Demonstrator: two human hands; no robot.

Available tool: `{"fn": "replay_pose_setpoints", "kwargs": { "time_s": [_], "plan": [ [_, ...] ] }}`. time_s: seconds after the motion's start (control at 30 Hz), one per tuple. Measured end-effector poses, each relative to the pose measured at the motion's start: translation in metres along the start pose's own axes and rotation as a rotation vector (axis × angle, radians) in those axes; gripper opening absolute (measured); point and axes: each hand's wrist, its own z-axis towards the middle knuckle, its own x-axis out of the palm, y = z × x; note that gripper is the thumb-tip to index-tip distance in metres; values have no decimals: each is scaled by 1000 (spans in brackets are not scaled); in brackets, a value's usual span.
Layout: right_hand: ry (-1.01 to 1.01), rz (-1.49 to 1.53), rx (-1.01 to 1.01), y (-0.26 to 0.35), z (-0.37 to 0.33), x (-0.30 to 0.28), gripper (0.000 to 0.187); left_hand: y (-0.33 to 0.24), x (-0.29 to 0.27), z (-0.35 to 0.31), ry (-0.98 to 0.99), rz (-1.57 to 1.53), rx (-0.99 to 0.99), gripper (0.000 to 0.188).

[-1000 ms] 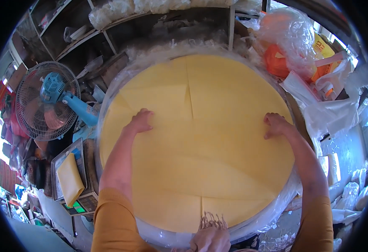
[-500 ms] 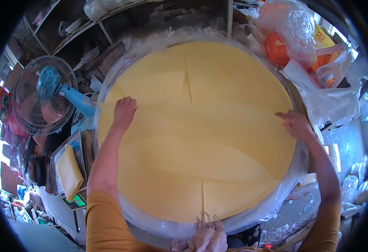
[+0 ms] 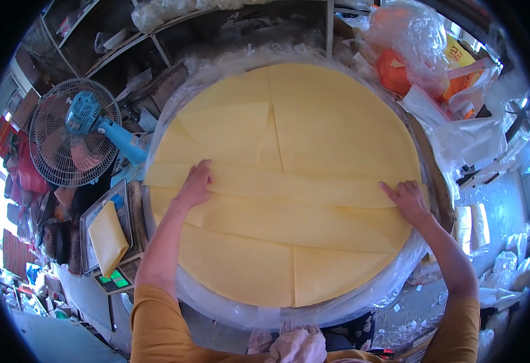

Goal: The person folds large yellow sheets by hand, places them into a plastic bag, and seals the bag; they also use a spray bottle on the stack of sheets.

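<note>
Thin pale-yellow sheets (image 3: 246,272) lie stacked in a wide circle before me, with slits running inward from the far and near edges. Across the middle, the top sheet forms a broad fold band (image 3: 295,187) with creases and layered edges. My left hand (image 3: 197,183) rests on the left part of this band, its fingers bent but apart. On the right side, my right hand (image 3: 407,199) lies on the sheet near the rim, fingers spread and the index pointing inward. Whether any sheet edge is under the fingers is hard to see.
Clear plastic film (image 3: 234,314) rings the round stack. A blue fan (image 3: 83,115) stands at the left, above a scale (image 3: 119,275) with a tray holding a folded yellow sheet (image 3: 108,236). Plastic bags (image 3: 407,36) crowd the far right; shelves (image 3: 156,48) line the back.
Both hands have moved nearer to me, the left also slightly rightward and the right slightly leftward. The top sheet now shows a fold band across the middle. My left fingers have loosened.
</note>
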Motion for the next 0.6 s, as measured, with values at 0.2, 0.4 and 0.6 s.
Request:
{"fn": "replay_pose_setpoints", "kwargs": {
  "time_s": [0.2, 0.4, 0.6],
  "plan": [
    [83, -11, 0, -1, 1, -4, 62, -92, 5, 32, 138, -362, -52, 73],
    [648, 214, 8, 12, 55, -79, 58, -117, 11, 23, 196, -34, -105, 68],
    [36, 420, -155, 93, 127, -30, 47, -126, 18, 28, 183, -11, -90, 70]
  ]
}}
